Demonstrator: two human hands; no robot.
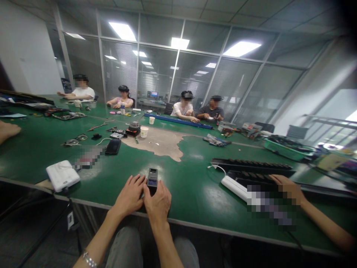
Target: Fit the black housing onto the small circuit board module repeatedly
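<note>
A small dark boxy device (152,178) with a bluish display stands near the table's front edge. My right hand (158,201) wraps around its lower part, thumb on the left side and fingers on the right, hiding its base. My left hand (129,194) lies on the green table (189,197) just to the left, fingers stretched out, its fingertips close to the device and my right thumb. I cannot tell whether the left fingertips touch it.
A white box (63,175), a black phone (113,146) and glasses (74,140) lie to the left. Paper cups (144,132) stand ahead. On the right are a white power strip (235,187), black rails (251,165) and another person's hand (287,188). Several people sit opposite.
</note>
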